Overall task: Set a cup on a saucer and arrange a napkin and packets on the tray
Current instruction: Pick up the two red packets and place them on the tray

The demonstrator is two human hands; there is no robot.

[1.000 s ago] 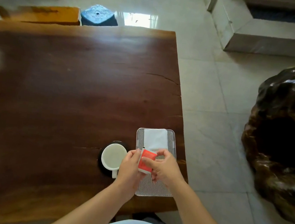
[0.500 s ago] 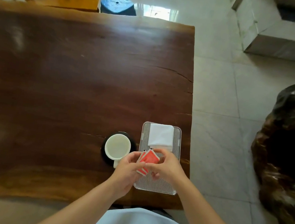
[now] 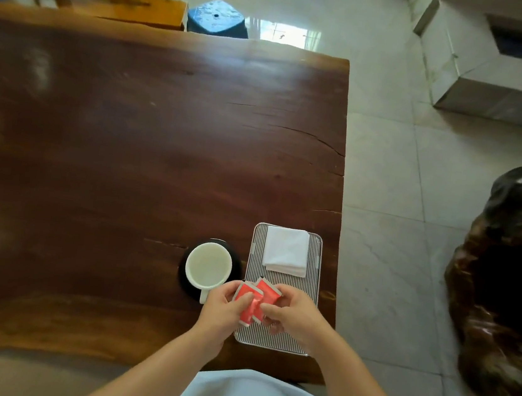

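A white cup (image 3: 208, 265) stands on a black saucer (image 3: 237, 265) on the dark wooden table (image 3: 109, 162). To its right lies a striped grey tray (image 3: 310, 289) with a folded white napkin (image 3: 286, 250) on its far half. Over the tray's near half, my left hand (image 3: 223, 308) and my right hand (image 3: 294, 314) both pinch red packets (image 3: 255, 300), fanned apart so that two overlapping ones show. My fingers hide the packets' lower edges.
The table's right edge runs just beyond the tray, with tiled floor past it. A large dark carved wooden piece (image 3: 511, 294) stands on the floor at the right. A blue stool (image 3: 217, 18) and an orange wooden bench (image 3: 122, 6) are behind the table's far edge.
The packets, held as one stack a second ago, are now spread into a fan between both hands. The camera view has shifted, showing more of the table's far edge.
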